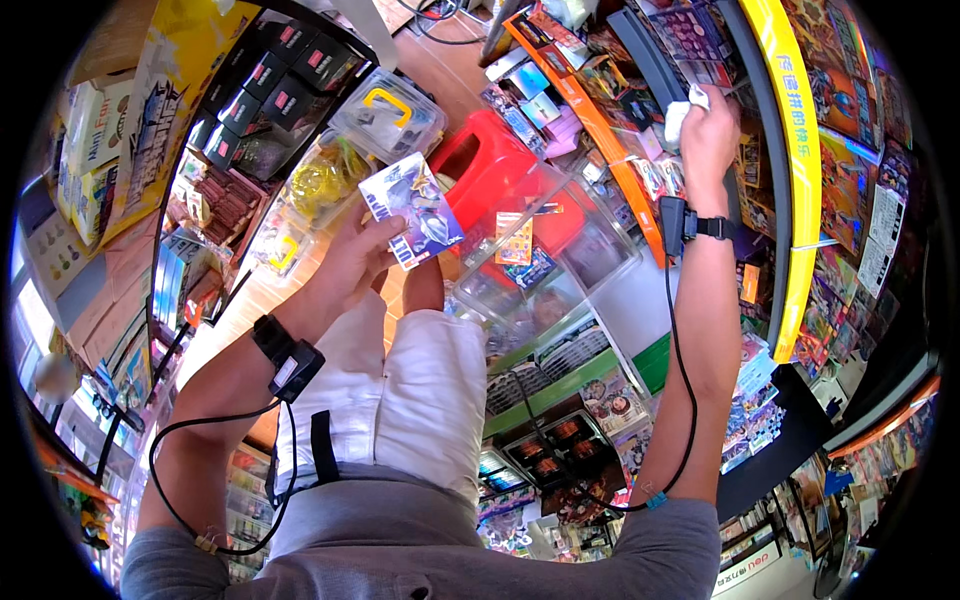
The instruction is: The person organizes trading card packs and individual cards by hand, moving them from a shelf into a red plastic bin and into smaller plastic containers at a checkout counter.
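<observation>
My left hand holds a flat printed card or packet with a cartoon figure in blue and white, the thumb lying over its lower left edge. It is over the floor, left of a red plastic stool. My right hand is stretched out to a shelf at the upper right and grips a crumpled white cloth or tissue. The cloth is beside small packets on the shelf behind an orange edge strip. Both wrists wear black strapped devices with cables.
A clear plastic box with small packets stands by the stool. Lidded clear bins with yellow handles are at upper left. A yellow shelf edge curves beside my right arm. Black boxes fill a left shelf. Cables hang from my arms.
</observation>
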`<act>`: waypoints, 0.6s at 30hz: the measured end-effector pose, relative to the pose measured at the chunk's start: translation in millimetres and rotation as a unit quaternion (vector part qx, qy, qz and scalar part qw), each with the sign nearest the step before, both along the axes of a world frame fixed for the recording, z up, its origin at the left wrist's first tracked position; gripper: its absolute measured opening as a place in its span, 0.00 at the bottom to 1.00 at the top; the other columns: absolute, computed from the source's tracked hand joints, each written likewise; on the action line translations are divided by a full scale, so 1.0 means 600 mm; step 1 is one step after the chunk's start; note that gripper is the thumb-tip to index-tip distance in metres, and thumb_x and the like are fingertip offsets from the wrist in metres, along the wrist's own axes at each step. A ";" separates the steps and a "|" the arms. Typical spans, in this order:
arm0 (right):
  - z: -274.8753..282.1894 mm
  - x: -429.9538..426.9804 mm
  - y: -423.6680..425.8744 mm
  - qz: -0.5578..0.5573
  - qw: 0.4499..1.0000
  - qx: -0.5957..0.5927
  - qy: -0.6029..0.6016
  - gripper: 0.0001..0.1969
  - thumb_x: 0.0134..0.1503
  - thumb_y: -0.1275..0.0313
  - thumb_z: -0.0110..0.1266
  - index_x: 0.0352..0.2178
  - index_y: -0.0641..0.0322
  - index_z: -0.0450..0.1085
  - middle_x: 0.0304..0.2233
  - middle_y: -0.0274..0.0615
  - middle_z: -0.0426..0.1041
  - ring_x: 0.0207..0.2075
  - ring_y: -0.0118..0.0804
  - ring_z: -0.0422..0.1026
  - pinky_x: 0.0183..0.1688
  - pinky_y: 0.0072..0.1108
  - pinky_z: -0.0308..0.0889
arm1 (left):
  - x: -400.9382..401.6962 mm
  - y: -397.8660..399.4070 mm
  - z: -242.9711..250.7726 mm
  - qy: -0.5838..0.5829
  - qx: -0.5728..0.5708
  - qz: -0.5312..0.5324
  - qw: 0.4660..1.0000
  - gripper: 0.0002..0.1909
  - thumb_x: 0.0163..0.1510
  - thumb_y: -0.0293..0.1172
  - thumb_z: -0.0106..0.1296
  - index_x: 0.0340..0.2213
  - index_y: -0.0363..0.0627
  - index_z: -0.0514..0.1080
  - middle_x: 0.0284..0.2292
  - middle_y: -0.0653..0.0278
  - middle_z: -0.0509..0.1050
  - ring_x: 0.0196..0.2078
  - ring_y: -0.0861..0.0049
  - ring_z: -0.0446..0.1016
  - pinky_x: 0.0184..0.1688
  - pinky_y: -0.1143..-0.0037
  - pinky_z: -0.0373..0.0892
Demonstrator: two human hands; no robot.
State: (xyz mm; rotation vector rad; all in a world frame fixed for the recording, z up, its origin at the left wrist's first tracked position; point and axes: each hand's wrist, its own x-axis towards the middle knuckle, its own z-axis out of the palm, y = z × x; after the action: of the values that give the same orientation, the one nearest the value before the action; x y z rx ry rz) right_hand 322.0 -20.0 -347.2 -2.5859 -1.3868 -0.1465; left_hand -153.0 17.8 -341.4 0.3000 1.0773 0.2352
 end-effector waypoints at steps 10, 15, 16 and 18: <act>-0.001 -0.047 -0.045 -0.033 0.983 0.173 0.049 0.21 0.56 0.69 0.54 0.51 0.65 0.67 0.44 0.59 0.76 0.45 0.60 0.75 0.48 0.42 0.68 | -0.005 -0.004 -0.010 -0.005 -0.001 -0.009 1.000 0.31 0.59 0.31 0.57 0.60 0.45 0.57 0.52 0.61 0.72 0.52 0.70 0.75 0.56 0.63 0.70; -0.001 0.066 -0.068 -0.098 0.977 0.132 -0.134 0.24 0.56 0.58 0.55 0.42 0.74 0.73 0.35 0.66 0.77 0.37 0.66 0.76 0.43 0.46 0.70 | -0.012 -0.007 -0.018 0.011 -0.007 -0.011 1.000 0.32 0.59 0.32 0.57 0.61 0.47 0.56 0.53 0.60 0.71 0.53 0.70 0.74 0.55 0.64 0.70; 0.003 0.081 -0.056 -0.114 0.983 0.094 -0.104 0.27 0.58 0.56 0.53 0.45 0.74 0.71 0.40 0.67 0.75 0.42 0.67 0.74 0.46 0.45 0.69 | -0.014 -0.008 -0.019 0.014 -0.007 -0.009 1.000 0.32 0.59 0.32 0.57 0.61 0.47 0.56 0.53 0.60 0.71 0.53 0.70 0.74 0.55 0.64 0.70; 0.005 0.108 -0.024 -0.142 0.989 0.015 -0.043 0.31 0.61 0.52 0.49 0.51 0.75 0.69 0.49 0.70 0.72 0.51 0.68 0.70 0.53 0.42 0.66 | -0.022 -0.013 -0.019 0.016 0.002 -0.003 1.000 0.32 0.59 0.32 0.57 0.61 0.48 0.56 0.53 0.60 0.71 0.53 0.70 0.74 0.55 0.63 0.70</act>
State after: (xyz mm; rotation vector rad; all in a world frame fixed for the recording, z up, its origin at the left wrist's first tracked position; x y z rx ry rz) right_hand 386.6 -34.7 -344.5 -2.7674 -1.0236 -0.3213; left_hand -166.1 10.2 -352.6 0.3107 1.1085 0.2281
